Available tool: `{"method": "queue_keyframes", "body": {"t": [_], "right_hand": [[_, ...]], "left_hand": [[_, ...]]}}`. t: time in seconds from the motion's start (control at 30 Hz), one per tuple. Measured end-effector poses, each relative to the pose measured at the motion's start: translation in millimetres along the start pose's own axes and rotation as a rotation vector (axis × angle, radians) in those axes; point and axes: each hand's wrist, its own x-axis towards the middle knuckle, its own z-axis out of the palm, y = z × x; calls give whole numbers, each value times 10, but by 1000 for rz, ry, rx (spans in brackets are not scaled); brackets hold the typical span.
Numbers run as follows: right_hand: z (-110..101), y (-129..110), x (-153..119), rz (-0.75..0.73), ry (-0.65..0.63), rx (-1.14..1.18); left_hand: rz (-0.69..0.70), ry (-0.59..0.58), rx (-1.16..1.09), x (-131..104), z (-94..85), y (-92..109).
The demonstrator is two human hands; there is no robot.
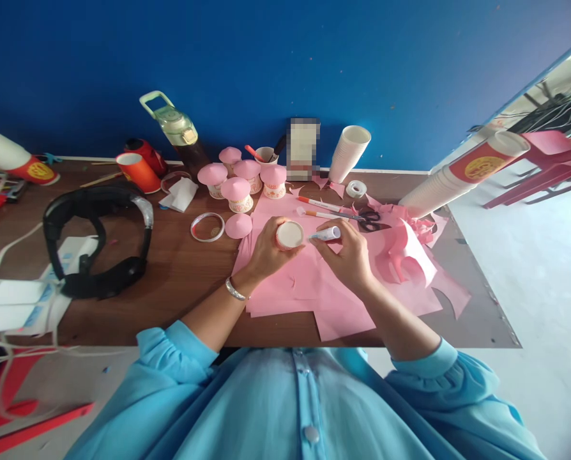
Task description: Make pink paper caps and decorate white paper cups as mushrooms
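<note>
My left hand (272, 248) is wrapped round a small paper cup (290, 235), its round pale end facing up. Close beside it on the right, my right hand (345, 252) grips a small white glue tube (327, 234), its tip pointing at the cup. Both hands are over pink paper sheets (285, 294) on the brown table. Behind my left hand stand several small cups with pink cone tops (236, 189). A loose pink cone (239, 226) lies near them. Scissors (369, 220) and orange-and-white pens (320, 204) lie beyond my right hand.
Tape rolls (207, 227) and a black headset (98, 284) lie left. A bottle (180, 131) and red cups (138, 172) stand behind. At the right are stacked white cups (350, 150), a long leaning cup stack (429, 191), and pink scraps (412, 255). A blue wall (247, 57) rises behind.
</note>
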Motion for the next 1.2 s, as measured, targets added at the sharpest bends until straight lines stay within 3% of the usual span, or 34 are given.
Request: {"method": "queue_keyframes", "body": {"t": [0.2,0.43,0.63,0.87,1.03,1.2], "right_hand": [[-37,-43,-62,80,-21,155],[81,-81,-112,218,-66,495],[133,-62,-110,251,10,488],[172,32,-68,272,57,566],[64,4,-56,216,77,449],[-34,-70,3,-27,129,114]], "left_hand": [[10,6,-67,4,-6,-4],[-98,-44,-109,11,-34,9],[-83,-56,-96,17,-6,-27],[-90,-183,-135,-6,-16,2],[-82,-198,-150,13,-43,58],[57,-91,-126,-3,14,19]]}}
